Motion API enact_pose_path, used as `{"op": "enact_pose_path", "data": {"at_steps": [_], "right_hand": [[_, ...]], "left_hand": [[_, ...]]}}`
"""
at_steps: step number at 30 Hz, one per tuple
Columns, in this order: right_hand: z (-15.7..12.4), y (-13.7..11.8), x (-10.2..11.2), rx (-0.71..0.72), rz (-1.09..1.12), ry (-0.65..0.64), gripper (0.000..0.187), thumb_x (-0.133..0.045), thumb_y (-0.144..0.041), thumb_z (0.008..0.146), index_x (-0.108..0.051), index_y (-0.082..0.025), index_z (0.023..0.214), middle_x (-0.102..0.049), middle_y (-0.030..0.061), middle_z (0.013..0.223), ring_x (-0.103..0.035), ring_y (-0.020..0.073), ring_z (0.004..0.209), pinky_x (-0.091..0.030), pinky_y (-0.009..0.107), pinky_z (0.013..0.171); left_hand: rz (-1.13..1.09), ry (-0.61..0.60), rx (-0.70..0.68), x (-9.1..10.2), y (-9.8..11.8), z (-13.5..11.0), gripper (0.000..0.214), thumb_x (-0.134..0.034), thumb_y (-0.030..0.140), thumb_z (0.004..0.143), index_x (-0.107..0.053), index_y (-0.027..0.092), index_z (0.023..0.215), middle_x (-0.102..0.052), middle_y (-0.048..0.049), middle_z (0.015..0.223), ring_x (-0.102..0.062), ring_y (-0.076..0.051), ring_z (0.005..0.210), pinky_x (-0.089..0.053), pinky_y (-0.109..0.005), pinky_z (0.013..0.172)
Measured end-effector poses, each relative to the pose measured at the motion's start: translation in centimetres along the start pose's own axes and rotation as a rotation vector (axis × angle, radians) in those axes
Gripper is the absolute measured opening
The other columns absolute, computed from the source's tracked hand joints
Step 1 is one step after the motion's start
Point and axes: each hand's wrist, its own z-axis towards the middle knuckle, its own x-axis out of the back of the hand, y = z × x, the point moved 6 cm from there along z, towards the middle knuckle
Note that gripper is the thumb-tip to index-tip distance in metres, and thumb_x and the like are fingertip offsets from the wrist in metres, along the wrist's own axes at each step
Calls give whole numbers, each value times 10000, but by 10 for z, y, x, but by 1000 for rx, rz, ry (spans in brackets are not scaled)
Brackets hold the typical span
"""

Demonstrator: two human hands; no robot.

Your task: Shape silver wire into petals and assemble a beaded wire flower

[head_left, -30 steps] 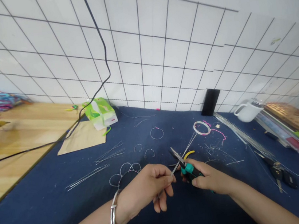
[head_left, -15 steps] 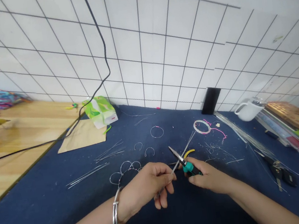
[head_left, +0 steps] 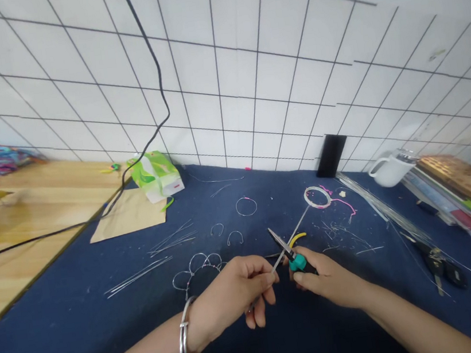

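Note:
My left hand (head_left: 233,293), with a metal bangle at the wrist, is closed around a thin silver wire (head_left: 295,232) that runs up and to the right to a small ring (head_left: 317,197) wound with pink thread. My right hand (head_left: 328,280) grips teal-handled pliers (head_left: 290,254); their jaws sit on the wire just beyond my left fingertips. Both hands hover low over the dark blue cloth (head_left: 86,329). A flower-shaped wire loop piece (head_left: 197,267) lies just left of my left hand.
Straight wire lengths (head_left: 170,242), small bent hooks and a wire circle (head_left: 246,206) lie on the cloth. A green tissue pack (head_left: 156,176) and brown paper (head_left: 130,213) sit back left, with a black cable (head_left: 159,123). A white mug (head_left: 391,169), books, keys (head_left: 438,268) and a black block (head_left: 330,155) are right.
My hands have hardly moved; the pliers stay on the wire. The view shifted slightly.

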Motion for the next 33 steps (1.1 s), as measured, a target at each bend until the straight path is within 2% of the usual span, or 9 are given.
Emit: {"op": "enact_pose_path", "data": {"at_steps": [4,10,17,24,26,29,30,31,33], "right_hand": [[-4,-1,8,20,-73,97,196,-470,-197,793,-487,-180,987,-557,20,923,-509,150,854,-389,295,784],[-16,15,19,14,-129,201,176,-494,-162,745,-469,-186,918,-527,-2,813,-488,133,734,-391,276,698],[-24,32,26,44,-204,275,230,-467,-85,678,-451,-199,877,-489,-21,748,-446,123,676,-363,261,647],[-24,44,12,-71,125,128,230,-398,-54,653,-417,-211,821,-401,-50,667,-376,80,543,-348,211,534],[-24,40,17,-36,29,173,238,-412,-58,646,-428,-208,830,-422,-38,700,-394,92,584,-359,228,569],[-26,30,29,42,-217,330,274,-464,-56,616,-454,-197,850,-465,-3,785,-424,135,715,-361,281,681],[-26,29,30,43,-223,347,274,-466,-58,619,-453,-197,855,-465,-1,787,-424,138,722,-361,284,685],[-25,30,28,31,-173,329,264,-458,-65,635,-446,-200,862,-458,-6,773,-421,131,699,-366,275,661],[-23,32,18,3,16,204,229,-428,-86,677,-423,-207,872,-428,-22,726,-404,106,620,-370,239,578]], "left_hand": [[12,-5,-22,-4,7,5,180,-482,302,790,-541,135,818,-581,16,632,-518,-55,387,-378,-153,351],[99,-31,-18,-18,16,20,192,-472,313,791,-542,134,784,-577,10,630,-501,-51,387,-373,-160,363],[125,-74,12,-26,5,34,181,-456,301,800,-542,141,809,-565,18,620,-481,-45,385,-354,-158,370],[119,-118,-20,-22,3,41,177,-454,288,804,-556,144,820,-545,29,605,-460,-42,392,-353,-168,393],[123,-123,-17,-21,3,41,176,-460,291,800,-558,146,815,-541,32,593,-453,-43,389,-349,-168,391],[109,-104,-27,-22,5,40,184,-459,305,803,-556,148,808,-535,36,593,-443,-41,389,-336,-165,385],[97,-96,-35,-22,7,39,188,-456,309,806,-554,150,806,-533,36,597,-439,-39,390,-333,-163,384],[85,-92,-43,-23,9,38,189,-453,311,808,-553,151,804,-531,37,600,-435,-37,391,-330,-162,384],[69,-100,-58,-23,11,35,187,-453,308,811,-553,151,800,-530,37,603,-430,-34,391,-326,-160,385]]}}
